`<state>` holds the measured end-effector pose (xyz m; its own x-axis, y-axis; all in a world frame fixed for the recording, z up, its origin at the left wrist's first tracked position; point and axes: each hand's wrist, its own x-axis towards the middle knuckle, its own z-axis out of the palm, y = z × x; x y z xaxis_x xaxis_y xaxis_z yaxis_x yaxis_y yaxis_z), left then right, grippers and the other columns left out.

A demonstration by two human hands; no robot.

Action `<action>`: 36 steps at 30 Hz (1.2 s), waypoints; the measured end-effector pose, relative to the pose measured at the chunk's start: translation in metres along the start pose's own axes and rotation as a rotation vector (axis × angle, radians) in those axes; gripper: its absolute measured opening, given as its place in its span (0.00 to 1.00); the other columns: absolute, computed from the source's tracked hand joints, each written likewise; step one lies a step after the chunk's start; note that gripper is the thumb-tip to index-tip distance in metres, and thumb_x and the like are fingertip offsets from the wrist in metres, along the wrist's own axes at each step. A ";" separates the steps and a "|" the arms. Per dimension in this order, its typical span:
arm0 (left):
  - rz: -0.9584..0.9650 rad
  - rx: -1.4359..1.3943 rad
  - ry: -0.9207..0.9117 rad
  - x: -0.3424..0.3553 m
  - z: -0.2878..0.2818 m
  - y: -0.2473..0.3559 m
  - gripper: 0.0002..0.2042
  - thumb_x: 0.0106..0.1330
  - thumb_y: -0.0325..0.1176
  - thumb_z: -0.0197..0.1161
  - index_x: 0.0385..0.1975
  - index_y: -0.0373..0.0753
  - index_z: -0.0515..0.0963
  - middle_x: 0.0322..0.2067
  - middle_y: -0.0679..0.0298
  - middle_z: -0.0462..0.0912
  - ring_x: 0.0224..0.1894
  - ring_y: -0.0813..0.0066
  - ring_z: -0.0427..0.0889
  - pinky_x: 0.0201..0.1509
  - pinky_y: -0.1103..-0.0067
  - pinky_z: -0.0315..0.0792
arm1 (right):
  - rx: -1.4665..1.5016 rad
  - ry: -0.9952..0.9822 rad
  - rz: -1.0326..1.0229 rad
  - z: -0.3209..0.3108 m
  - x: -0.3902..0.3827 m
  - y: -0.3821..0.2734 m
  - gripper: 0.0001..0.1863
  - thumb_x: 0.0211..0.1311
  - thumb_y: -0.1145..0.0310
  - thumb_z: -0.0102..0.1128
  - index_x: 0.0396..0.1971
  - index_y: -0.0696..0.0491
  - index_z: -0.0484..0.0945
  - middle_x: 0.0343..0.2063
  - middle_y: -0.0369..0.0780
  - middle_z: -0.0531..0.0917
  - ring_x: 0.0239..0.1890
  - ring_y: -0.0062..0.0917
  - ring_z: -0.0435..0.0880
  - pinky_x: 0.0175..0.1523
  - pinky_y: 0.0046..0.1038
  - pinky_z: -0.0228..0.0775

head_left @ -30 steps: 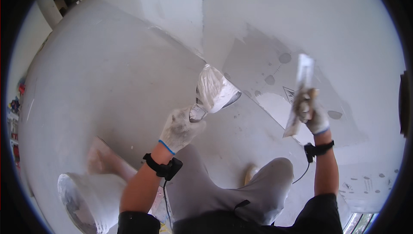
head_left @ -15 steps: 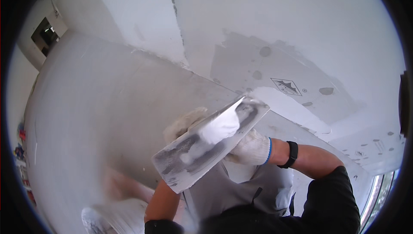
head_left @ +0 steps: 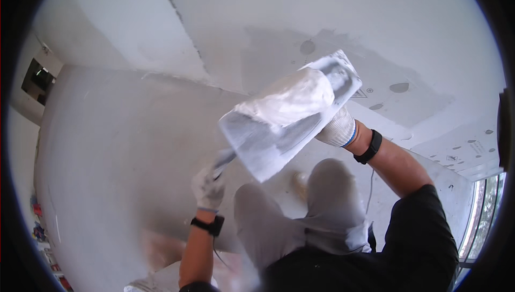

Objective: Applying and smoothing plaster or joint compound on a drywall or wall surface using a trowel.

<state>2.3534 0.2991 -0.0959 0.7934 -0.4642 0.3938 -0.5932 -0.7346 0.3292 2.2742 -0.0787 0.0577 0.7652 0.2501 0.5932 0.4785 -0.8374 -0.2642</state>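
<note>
My right hand [head_left: 339, 127], in a white knit glove, grips a wide rectangular plastering trowel [head_left: 292, 150] from beneath. A thick mound of white putty [head_left: 300, 96] lies on the trowel's upward face, and the handle is hidden behind the plate. Below and left of the trowel, my left hand [head_left: 209, 189], also gloved, is closed on a grey putty knife [head_left: 226, 158]. The knife is blurred, and points up toward the trowel's lower left corner; I cannot tell whether they touch.
Beyond the trowel stands a wall with a bare grey board patch [head_left: 413, 91] and white plaster around it. The grey floor [head_left: 96, 147] spreads left. A whitish bag or container [head_left: 166, 280] sits by my left forearm. A window [head_left: 483, 217] is at lower right.
The trowel has moved up and right, and a larger putty mound now shows on it. My left hand has come out from behind the trowel, down and left, with the putty knife.
</note>
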 end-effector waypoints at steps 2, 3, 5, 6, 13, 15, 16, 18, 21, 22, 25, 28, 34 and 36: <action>-0.314 -0.495 0.031 -0.055 0.029 -0.065 0.15 0.57 0.31 0.71 0.44 0.38 0.79 0.34 0.64 0.84 0.35 0.63 0.83 0.39 0.65 0.77 | -0.010 0.076 0.080 0.017 -0.011 0.027 0.23 0.53 0.70 0.70 0.51 0.53 0.81 0.49 0.44 0.82 0.53 0.39 0.81 0.60 0.38 0.72; -0.606 -0.763 0.126 -0.103 0.028 -0.117 0.14 0.58 0.31 0.71 0.43 0.37 0.79 0.33 0.65 0.84 0.34 0.65 0.83 0.39 0.66 0.77 | 0.447 0.176 0.285 0.050 -0.032 0.047 0.24 0.53 0.68 0.70 0.53 0.53 0.80 0.50 0.44 0.82 0.54 0.40 0.80 0.62 0.39 0.71; -0.418 -0.288 0.109 -0.125 0.023 -0.116 0.09 0.58 0.29 0.70 0.36 0.37 0.79 0.27 0.66 0.83 0.29 0.71 0.82 0.35 0.70 0.76 | 0.879 0.254 0.539 0.104 -0.093 0.088 0.26 0.54 0.65 0.70 0.55 0.53 0.79 0.51 0.44 0.82 0.55 0.41 0.79 0.63 0.39 0.70; 0.135 0.415 0.002 -0.097 0.001 -0.072 0.05 0.58 0.28 0.69 0.29 0.36 0.80 0.23 0.67 0.81 0.26 0.74 0.80 0.32 0.72 0.75 | 0.290 0.144 0.490 0.120 -0.130 0.116 0.25 0.58 0.63 0.68 0.55 0.52 0.79 0.53 0.44 0.81 0.57 0.41 0.78 0.64 0.40 0.69; -1.135 -0.313 -0.134 -0.153 -0.068 0.008 0.08 0.54 0.24 0.63 0.17 0.35 0.71 0.12 0.71 0.68 0.13 0.84 0.66 0.15 0.80 0.61 | 0.059 -0.150 0.749 0.292 -0.190 0.206 0.20 0.64 0.56 0.63 0.53 0.48 0.80 0.48 0.46 0.84 0.52 0.44 0.82 0.56 0.41 0.74; -1.198 -0.348 -0.331 -0.160 -0.041 0.001 0.06 0.58 0.26 0.64 0.28 0.36 0.72 0.21 0.68 0.71 0.19 0.80 0.71 0.20 0.79 0.66 | 0.068 -0.311 0.895 0.305 -0.217 0.241 0.19 0.63 0.57 0.64 0.50 0.49 0.80 0.45 0.47 0.85 0.49 0.44 0.83 0.53 0.41 0.75; -1.235 -0.357 -0.457 -0.167 -0.042 -0.002 0.09 0.61 0.28 0.64 0.38 0.37 0.73 0.31 0.64 0.75 0.25 0.76 0.75 0.25 0.78 0.71 | 0.117 -0.317 0.931 0.316 -0.213 0.254 0.17 0.63 0.57 0.63 0.49 0.49 0.80 0.43 0.46 0.85 0.48 0.44 0.83 0.51 0.42 0.75; -1.308 -0.378 -0.720 -0.172 -0.046 -0.007 0.20 0.68 0.32 0.65 0.59 0.39 0.75 0.49 0.58 0.82 0.37 0.68 0.84 0.35 0.76 0.80 | 0.152 -0.319 1.002 0.331 -0.204 0.276 0.13 0.64 0.59 0.61 0.45 0.48 0.79 0.41 0.45 0.85 0.45 0.45 0.84 0.47 0.44 0.75; -1.050 -0.381 -0.449 -0.167 0.006 -0.019 0.07 0.54 0.27 0.64 0.19 0.36 0.74 0.12 0.68 0.68 0.12 0.79 0.66 0.18 0.76 0.64 | 0.145 -0.454 1.084 0.352 -0.187 0.314 0.16 0.64 0.55 0.59 0.47 0.48 0.78 0.41 0.46 0.86 0.44 0.47 0.84 0.46 0.44 0.75; -0.744 -0.228 -0.551 -0.125 0.015 -0.006 0.09 0.51 0.30 0.65 0.19 0.36 0.71 0.13 0.61 0.68 0.14 0.70 0.68 0.22 0.72 0.66 | 0.137 -0.461 1.092 0.352 -0.185 0.318 0.16 0.64 0.55 0.59 0.47 0.48 0.78 0.41 0.46 0.86 0.44 0.47 0.84 0.46 0.44 0.75; -0.747 -0.273 -0.727 -0.094 0.033 -0.017 0.08 0.51 0.33 0.66 0.25 0.35 0.79 0.20 0.54 0.80 0.21 0.62 0.82 0.30 0.70 0.73 | 0.119 -0.521 1.100 0.338 -0.178 0.319 0.17 0.65 0.53 0.57 0.46 0.48 0.80 0.41 0.46 0.86 0.44 0.46 0.84 0.48 0.43 0.76; -0.816 -0.342 -0.736 -0.083 0.044 -0.029 0.07 0.51 0.32 0.64 0.24 0.35 0.79 0.18 0.54 0.80 0.22 0.62 0.83 0.30 0.69 0.73 | 0.117 -0.463 1.094 0.305 -0.164 0.310 0.17 0.63 0.51 0.62 0.42 0.48 0.83 0.39 0.43 0.87 0.44 0.41 0.85 0.48 0.39 0.76; -0.943 -0.381 -0.777 -0.086 0.043 -0.047 0.07 0.52 0.31 0.64 0.22 0.33 0.78 0.15 0.56 0.78 0.18 0.66 0.80 0.28 0.70 0.73 | 0.223 -0.169 1.075 0.237 -0.108 0.265 0.13 0.63 0.61 0.66 0.43 0.50 0.83 0.36 0.39 0.88 0.40 0.32 0.87 0.46 0.31 0.77; -0.996 -0.434 -0.698 -0.083 0.043 -0.042 0.07 0.52 0.31 0.64 0.21 0.33 0.77 0.15 0.56 0.77 0.18 0.67 0.80 0.27 0.71 0.72 | 0.247 -0.171 0.991 0.247 -0.104 0.256 0.12 0.63 0.63 0.66 0.44 0.50 0.83 0.36 0.39 0.88 0.40 0.31 0.87 0.46 0.30 0.77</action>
<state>2.3180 0.3472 -0.1792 0.7419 -0.0680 -0.6670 0.4005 -0.7529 0.5222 2.4234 -0.1989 -0.2599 0.9055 -0.4155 -0.0867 -0.3396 -0.5867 -0.7352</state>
